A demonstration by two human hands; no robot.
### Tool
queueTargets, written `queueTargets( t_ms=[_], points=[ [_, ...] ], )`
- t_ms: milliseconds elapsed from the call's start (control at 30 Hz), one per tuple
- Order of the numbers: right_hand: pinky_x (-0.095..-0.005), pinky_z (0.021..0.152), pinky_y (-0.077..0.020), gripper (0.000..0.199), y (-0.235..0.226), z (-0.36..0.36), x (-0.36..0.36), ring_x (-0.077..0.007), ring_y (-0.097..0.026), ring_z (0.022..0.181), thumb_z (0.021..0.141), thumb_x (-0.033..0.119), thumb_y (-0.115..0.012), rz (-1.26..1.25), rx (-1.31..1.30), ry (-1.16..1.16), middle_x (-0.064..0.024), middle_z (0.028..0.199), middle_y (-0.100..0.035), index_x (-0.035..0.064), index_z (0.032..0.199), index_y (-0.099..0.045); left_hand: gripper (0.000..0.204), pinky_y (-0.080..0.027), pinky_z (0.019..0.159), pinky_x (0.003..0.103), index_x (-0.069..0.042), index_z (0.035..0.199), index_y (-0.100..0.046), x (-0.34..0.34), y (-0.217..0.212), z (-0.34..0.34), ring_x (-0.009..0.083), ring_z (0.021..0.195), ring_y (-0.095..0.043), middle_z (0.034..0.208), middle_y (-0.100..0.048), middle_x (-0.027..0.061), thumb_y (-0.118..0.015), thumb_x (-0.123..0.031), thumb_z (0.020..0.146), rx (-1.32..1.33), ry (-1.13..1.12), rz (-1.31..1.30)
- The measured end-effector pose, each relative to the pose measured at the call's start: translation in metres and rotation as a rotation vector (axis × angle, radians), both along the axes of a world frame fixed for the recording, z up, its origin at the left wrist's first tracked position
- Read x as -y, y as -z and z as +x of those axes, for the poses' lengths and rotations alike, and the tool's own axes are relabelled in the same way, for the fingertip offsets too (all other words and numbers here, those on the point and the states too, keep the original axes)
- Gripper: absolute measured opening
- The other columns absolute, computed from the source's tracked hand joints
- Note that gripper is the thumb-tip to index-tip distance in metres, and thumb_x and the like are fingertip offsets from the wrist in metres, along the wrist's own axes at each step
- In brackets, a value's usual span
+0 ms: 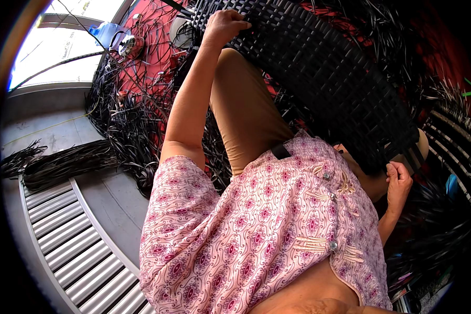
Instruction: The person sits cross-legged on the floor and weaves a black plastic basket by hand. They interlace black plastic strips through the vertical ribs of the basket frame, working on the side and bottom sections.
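Observation:
A long black panel (319, 78) woven from flat strips lies slantwise across my lap, from the upper middle down to the right. My left hand (226, 27) rests at its far left end, fingers curled and pinched together against the weave. What the fingertips hold there is too small to make out. At the near right end, loose strip ends (414, 156) stick out of the panel. Next to them is my right hand (399, 182), its fingers bent in toward the panel's edge; whatever they pinch is hidden.
Heaps of loose black strips (133, 136) cover the red floor covering (146, 63). A tied bundle of strips (68, 162) lies across a slatted metal rack (70, 235) at left. A clear blue-tinted plastic container (107, 34) stands by the bright opening. Another woven frame (455, 152) is at right.

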State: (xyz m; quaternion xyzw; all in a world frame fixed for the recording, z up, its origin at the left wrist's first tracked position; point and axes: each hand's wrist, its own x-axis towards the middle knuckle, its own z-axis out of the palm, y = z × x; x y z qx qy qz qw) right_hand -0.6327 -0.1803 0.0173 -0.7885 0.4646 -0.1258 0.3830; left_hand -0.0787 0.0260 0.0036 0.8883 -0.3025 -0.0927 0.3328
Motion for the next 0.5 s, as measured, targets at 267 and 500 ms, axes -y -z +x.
queueTargets(
  t_ms=[267,500],
  points=[
    [-0.0221,0.058,-0.0421,0.014,-0.005,-0.025,0.011,-0.0060,-0.050,0.064,0.092,0.011,-0.070,0.148,0.037,0.042,0.0006,0.077,-0.063,-0.0019,0.098,-0.071,0.033,-0.054,0.082,0.037,-0.013,0.089,-0.079,0.008,-0.004,-0.007,0.0248,0.086,-0.071,0.084,-0.074,0.0072,-0.079,-0.037,0.066,0.070,-0.121,0.125],
    [-0.0221,0.056,-0.0403,0.014,0.005,-0.023,0.008,-0.0061,-0.049,0.063,0.092,0.011,-0.070,0.105,0.081,0.014,0.0011,0.078,-0.061,-0.0018,0.097,-0.070,0.036,-0.054,0.077,0.039,-0.008,0.093,-0.075,0.009,0.003,-0.019,0.0282,0.085,-0.071,0.086,-0.073,0.0134,-0.074,-0.034,0.069,0.368,-0.162,0.197]
  ],
)
